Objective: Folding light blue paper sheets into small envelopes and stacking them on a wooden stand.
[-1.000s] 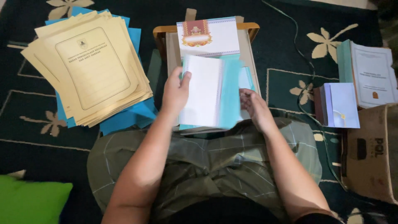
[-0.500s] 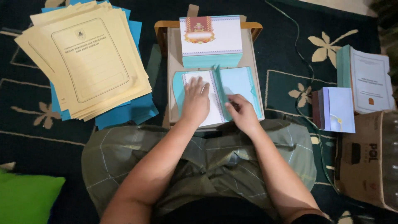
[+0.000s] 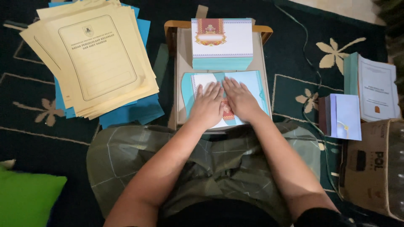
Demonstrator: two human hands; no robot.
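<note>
a second ago the left hand [image 3: 207, 107] held a white sheet up off the small desk [image 3: 182, 54] and the right hand [image 3: 240, 101] steadied its edge; half a second ago that sheet was down inside a light blue folder [image 3: 256, 86] with the hands apart on it. now both hands lie flat and open, side by side and touching, palms pressed on the folder and gripping nothing. that reads as the sheet seated and being smoothed down, so this piece looks close to finished.

taking the desk as the landmark: nearest, the person's lap in checked cloth [image 3: 139, 159] meets its near edge. the folder lies on the near half of the desk, directly under both hands, its blue flaps showing on either side of them. on the far half sits a stack of white cards with a red crest [image 3: 221, 40], just beyond the fingertips and apart from them. left of the desk, on the carpet, a fanned pile of yellow covers [image 3: 97, 59] rests on blue sheets [image 3: 134, 111]; right of it stand small booklets [image 3: 343, 115].
</note>
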